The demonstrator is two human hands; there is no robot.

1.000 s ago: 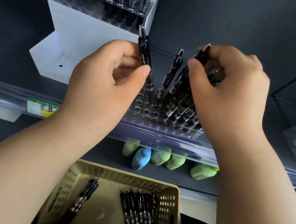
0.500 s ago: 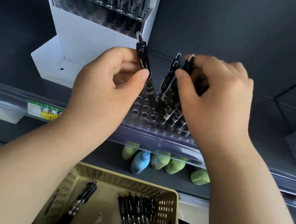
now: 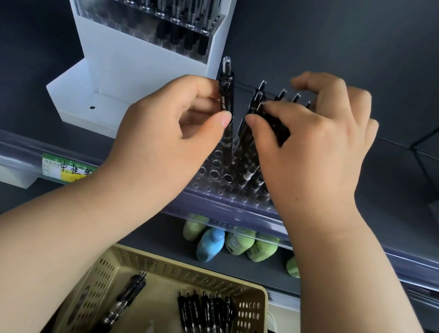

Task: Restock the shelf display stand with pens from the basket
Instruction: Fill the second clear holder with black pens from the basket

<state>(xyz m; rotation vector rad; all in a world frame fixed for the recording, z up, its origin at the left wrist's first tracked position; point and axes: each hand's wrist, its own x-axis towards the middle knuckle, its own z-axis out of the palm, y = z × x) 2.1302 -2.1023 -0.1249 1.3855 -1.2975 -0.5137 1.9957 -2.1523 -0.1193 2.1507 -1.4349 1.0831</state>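
A clear display stand (image 3: 216, 168) with rows of round holes sits at the shelf's front edge. My left hand (image 3: 168, 132) pinches one black pen (image 3: 226, 91) between thumb and fingers, upright, its tip down among the stand's holes. My right hand (image 3: 314, 148) grips a bunch of black pens (image 3: 245, 142) standing in the stand's right side, thumb on their left, fingers curled over their tops. Below, a beige perforated basket (image 3: 250, 298) holds a row of black pens (image 3: 203, 323) and a few loose ones (image 3: 126, 299).
A white tiered pen display (image 3: 143, 59) full of pens stands at the back left of the dark shelf. A green and yellow price label (image 3: 65, 169) is on the shelf rail. Green and blue bottles (image 3: 211, 242) lie on the shelf below.
My right hand has slid left and lower over the bunch of pens, which now stand more upright. My left hand keeps its pen in about the same place.
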